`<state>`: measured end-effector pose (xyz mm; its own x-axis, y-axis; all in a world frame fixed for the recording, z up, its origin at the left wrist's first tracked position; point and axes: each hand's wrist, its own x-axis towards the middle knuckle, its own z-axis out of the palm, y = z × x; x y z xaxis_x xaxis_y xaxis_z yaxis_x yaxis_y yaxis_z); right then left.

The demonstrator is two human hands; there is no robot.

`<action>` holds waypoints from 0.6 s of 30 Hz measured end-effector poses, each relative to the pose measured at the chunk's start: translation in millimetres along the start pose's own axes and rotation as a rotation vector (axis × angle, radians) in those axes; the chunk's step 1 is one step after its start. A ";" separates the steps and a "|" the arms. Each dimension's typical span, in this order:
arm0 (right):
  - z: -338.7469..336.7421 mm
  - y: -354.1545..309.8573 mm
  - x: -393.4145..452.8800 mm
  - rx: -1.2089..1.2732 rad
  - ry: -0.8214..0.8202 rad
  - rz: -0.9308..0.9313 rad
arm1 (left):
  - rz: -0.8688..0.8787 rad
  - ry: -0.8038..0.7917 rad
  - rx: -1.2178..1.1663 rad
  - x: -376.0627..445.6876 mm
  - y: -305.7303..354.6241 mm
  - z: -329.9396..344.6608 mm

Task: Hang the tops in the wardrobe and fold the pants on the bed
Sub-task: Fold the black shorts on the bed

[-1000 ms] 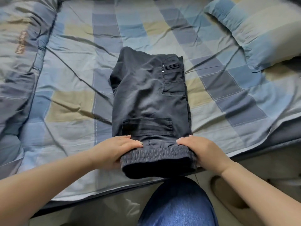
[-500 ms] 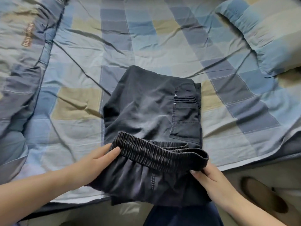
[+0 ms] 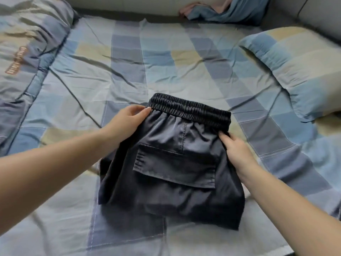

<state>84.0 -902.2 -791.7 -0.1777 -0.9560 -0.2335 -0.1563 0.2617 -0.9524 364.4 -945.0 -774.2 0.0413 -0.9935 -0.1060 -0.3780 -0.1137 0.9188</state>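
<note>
A checked bed (image 3: pixel 129 74) holds the pants (image 3: pixel 171 174), folded into a compact block at its near middle. The left hand (image 3: pixel 127 119) and right hand (image 3: pixel 237 150) pinch the corners below the waistband. Folding looks nearly finished; next comes letting go and smoothing flat.

dim, soft daylight | mild blur | wide-angle bending at edges

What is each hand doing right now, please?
Left hand: fingers pinch the folded dark pants beside the elastic waistband.
Right hand: fingers curled on the pants' right edge, below the waistband.
</note>
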 end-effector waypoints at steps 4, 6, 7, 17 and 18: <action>13.6 19.9 60.8 -0.286 0.059 0.038 | -0.031 0.020 0.151 54.8 -19.7 20.4; 19.5 40.6 74.2 -0.409 0.094 0.056 | -0.054 0.007 0.302 65.7 -47.2 31.5; 21.4 48.5 78.5 -0.426 0.124 0.061 | -0.067 0.030 0.322 65.1 -62.1 36.7; 26.5 17.4 87.9 -0.691 0.198 0.027 | 0.338 0.145 0.614 45.7 -14.4 31.0; 32.7 9.6 79.8 -0.778 0.249 -0.109 | 0.504 0.156 0.643 33.8 -5.6 37.0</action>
<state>100.1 -980.3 -825.9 -0.3183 -0.9479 -0.0102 -0.7975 0.2735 -0.5377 333.7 -977.8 -797.0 -0.1644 -0.9194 0.3574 -0.8383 0.3212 0.4406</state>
